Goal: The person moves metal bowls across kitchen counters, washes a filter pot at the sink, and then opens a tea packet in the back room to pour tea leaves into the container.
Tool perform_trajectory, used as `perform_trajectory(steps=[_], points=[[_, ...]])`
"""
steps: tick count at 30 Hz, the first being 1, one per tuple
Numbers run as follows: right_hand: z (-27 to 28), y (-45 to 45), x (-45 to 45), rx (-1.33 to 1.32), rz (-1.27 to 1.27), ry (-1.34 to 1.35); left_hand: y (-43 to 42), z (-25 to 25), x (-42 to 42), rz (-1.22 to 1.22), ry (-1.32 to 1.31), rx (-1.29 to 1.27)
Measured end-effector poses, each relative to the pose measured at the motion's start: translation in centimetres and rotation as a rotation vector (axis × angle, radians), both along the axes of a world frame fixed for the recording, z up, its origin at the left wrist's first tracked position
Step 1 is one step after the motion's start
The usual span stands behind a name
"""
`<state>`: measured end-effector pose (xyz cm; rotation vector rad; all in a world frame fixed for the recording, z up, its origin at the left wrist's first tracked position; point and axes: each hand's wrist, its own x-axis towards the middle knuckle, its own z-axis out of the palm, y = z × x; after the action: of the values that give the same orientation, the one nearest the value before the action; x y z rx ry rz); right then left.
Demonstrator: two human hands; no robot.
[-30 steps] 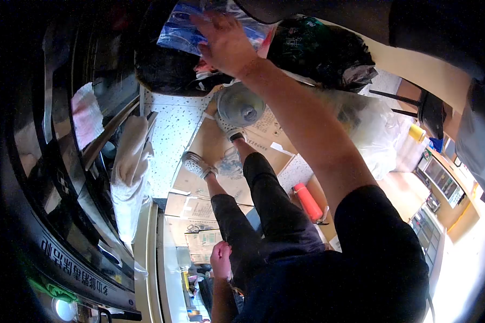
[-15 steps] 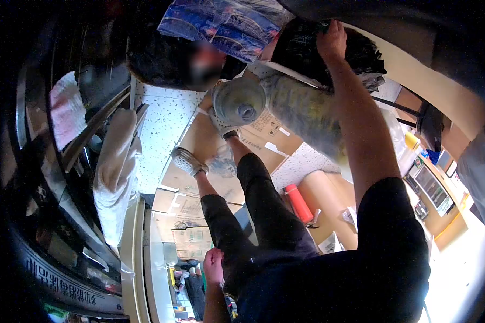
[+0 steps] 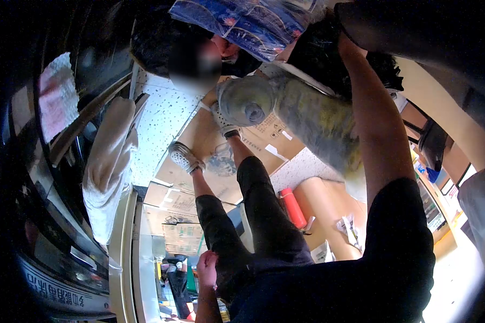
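Note:
My right arm stretches up to the top right, and my right hand (image 3: 352,47) is at a black plastic bag (image 3: 320,56). A dark shape in front covers its fingers, so its grip is hidden. Left of the bag lie blue printed packs (image 3: 248,24) in clear plastic. My left hand (image 3: 207,269) hangs low beside my thigh, fingers curled in, with nothing visible in it. Near my feet stands a large translucent water jug (image 3: 240,99), its neck facing up. A long, cloudy, yellow-grey plastic-wrapped bundle (image 3: 315,121) is right of the jug.
Flattened cardboard (image 3: 199,145) covers part of the speckled floor (image 3: 164,102) under my shoes. A red cylinder (image 3: 292,207) lies against a brown box (image 3: 326,207). At left, a beige towel (image 3: 110,167) hangs by a dark cabinet (image 3: 64,293) with printed characters, near a pinkish cloth (image 3: 59,99).
My right hand has shifted slightly right and down, and a dark shape now hides its fingers. The view has shifted a little. My left hand stays by my thigh.

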<state>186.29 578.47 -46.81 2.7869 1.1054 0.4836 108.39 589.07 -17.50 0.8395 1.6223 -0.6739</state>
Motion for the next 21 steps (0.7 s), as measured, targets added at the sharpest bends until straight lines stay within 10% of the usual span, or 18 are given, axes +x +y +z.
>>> perform_trajectory(steps=[3,6,21], points=[[1.0,0.2,-1.4,0.016,-0.296,0.382,-0.3,0.0,-0.2,0.048,-0.040,-0.008],[2.2,0.2,-3.0,-0.147,0.084,0.068,-0.4,0.4,1.1,0.082,-0.049,-0.018],[24.0,3.2,-13.0,-0.110,-0.033,0.822,1.2,6.1,1.4,0.054,-0.325,0.294]])
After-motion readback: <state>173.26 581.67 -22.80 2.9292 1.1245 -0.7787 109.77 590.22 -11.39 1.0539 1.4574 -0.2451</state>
